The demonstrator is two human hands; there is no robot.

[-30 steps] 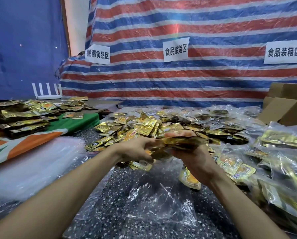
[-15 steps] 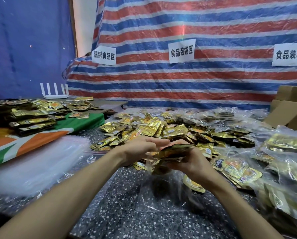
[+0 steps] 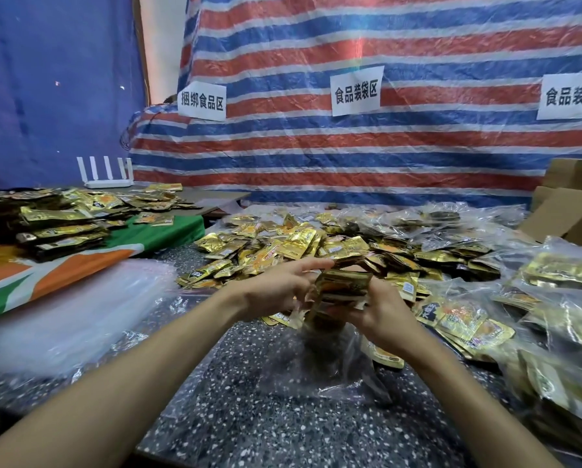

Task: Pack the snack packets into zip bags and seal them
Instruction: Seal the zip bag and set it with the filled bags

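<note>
A small stack of gold snack packets [image 3: 345,287] sits upright in my right hand [image 3: 382,314], which grips it from the right and below. My left hand [image 3: 279,288] is at the stack's left side, index finger stretched over its top, the other fingers curled against the packets. Directly under the hands hangs a clear zip bag [image 3: 330,363], its lower part lying crumpled on the speckled table [image 3: 249,430]. Whether the stack's lower end is inside the bag mouth is unclear. A big heap of loose gold packets [image 3: 303,244] lies just beyond my hands.
Filled clear bags of packets [image 3: 563,332] pile up on the right. A stack of empty clear bags [image 3: 67,315] lies at left, with bundled packets [image 3: 56,221] on a green and orange cloth behind. Cardboard boxes [image 3: 566,211] stand far right; a striped tarp closes the back.
Both hands have come slightly nearer and lower with the stack. The stack has turned from lying flat to standing more upright over the bag.
</note>
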